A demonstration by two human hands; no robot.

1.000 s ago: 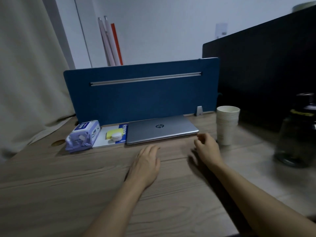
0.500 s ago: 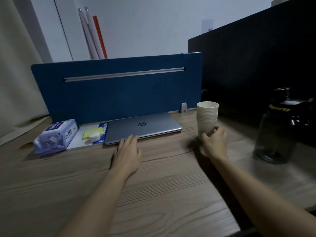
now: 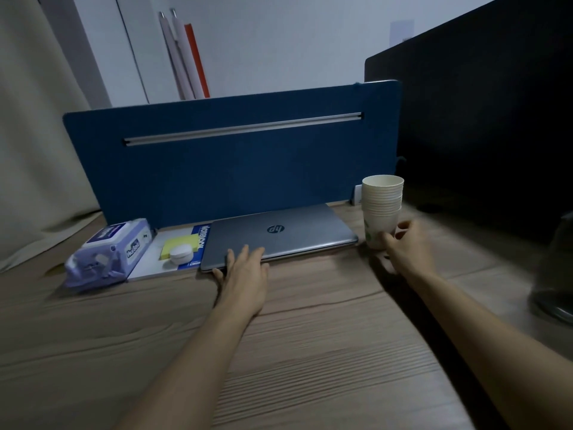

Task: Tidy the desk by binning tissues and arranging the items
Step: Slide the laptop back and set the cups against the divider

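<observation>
My right hand (image 3: 403,246), beside the stack of paper cups (image 3: 382,209) half a second ago, now wraps its base just right of the closed laptop (image 3: 279,235); my left hand (image 3: 245,271) rests flat and empty on the laptop's front edge. To seat the stack well, I judge a low, gentle grip best, sliding it upright. No loose tissues show.
</observation>
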